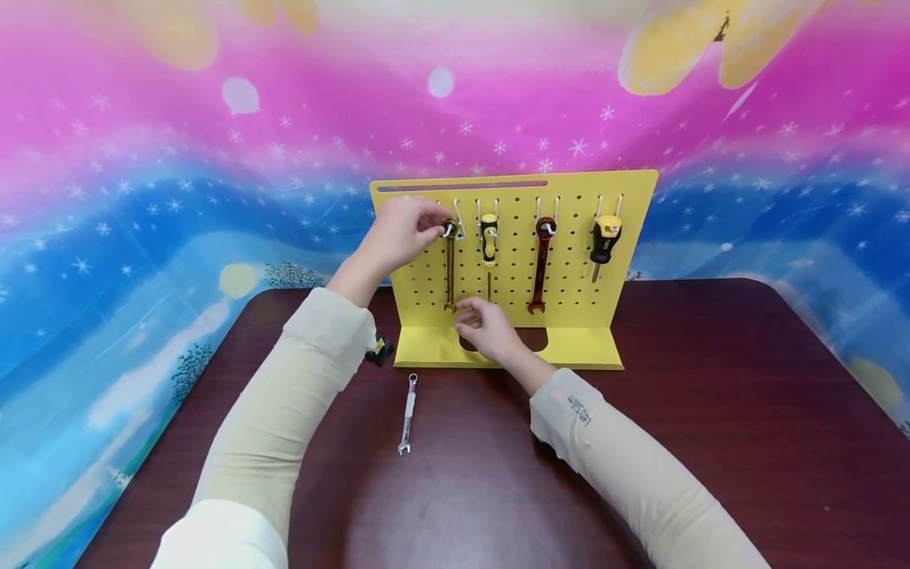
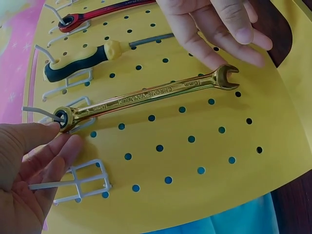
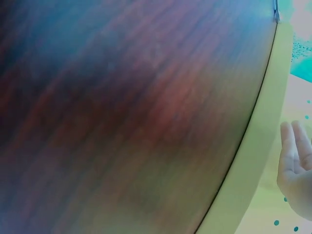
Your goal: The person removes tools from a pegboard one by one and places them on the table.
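Observation:
A gold combination wrench (image 1: 450,273) hangs upright at the left of the yellow pegboard (image 1: 579,346), its ring end around a white hook (image 2: 36,111). My left hand (image 1: 400,233) pinches that ring end with thumb and fingertips, close to the hook. Lower down, my right hand (image 1: 490,330) has relaxed, spread fingers near the wrench's open end; in the left wrist view its fingertips overlap that end. A yellow-and-black screwdriver (image 2: 80,63) hangs beside the wrench, followed by a red combination wrench (image 2: 109,12). Only part of my right hand (image 3: 296,170) shows in the right wrist view.
A stubby screwdriver (image 1: 604,241) hangs at the board's right. Another white hook (image 2: 78,183) sticks out beside my left hand. On the dark wooden table (image 1: 711,411) lies a silver combination wrench (image 1: 408,415). A black-and-yellow object (image 1: 381,350) is partly hidden by my left sleeve.

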Motion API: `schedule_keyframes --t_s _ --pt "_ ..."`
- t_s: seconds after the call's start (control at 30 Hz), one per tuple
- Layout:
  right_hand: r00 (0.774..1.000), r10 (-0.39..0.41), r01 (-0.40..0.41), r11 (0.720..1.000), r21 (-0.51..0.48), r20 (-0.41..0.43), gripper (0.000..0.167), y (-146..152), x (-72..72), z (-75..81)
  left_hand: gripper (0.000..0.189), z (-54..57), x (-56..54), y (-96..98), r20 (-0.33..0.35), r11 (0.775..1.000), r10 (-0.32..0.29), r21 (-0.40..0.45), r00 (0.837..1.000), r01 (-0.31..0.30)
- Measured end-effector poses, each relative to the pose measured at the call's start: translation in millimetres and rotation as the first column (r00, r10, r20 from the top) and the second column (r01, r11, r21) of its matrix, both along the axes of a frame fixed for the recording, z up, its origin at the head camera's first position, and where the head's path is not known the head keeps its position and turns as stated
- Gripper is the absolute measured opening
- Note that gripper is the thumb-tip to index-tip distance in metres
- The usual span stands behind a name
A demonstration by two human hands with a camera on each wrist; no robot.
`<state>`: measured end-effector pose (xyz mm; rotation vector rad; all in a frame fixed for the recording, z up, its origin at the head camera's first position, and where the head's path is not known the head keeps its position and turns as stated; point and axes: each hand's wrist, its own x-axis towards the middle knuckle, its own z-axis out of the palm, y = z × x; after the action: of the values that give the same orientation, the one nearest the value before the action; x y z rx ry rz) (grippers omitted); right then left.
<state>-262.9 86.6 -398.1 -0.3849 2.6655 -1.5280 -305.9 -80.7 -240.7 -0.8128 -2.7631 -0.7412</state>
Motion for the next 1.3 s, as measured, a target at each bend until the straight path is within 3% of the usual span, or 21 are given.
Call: schedule_keyframes --t_s 0.47,1.3 --pt "0.999 0.016 -0.017 0.999 -0.028 -0.030 0.012 -0.6 4.7 2.0 0.022 -0.8 4.0 3.4 0.018 0.999 -0.010 0.033 1.000 0.009" --pt "0.988 0.097 -0.103 0.993 -0.052 -0.118 0.007 6.0 26.5 4.3 0.021 6.3 16.2 -3.4 0.054 0.997 -0.060 0.057 0.997 0.057"
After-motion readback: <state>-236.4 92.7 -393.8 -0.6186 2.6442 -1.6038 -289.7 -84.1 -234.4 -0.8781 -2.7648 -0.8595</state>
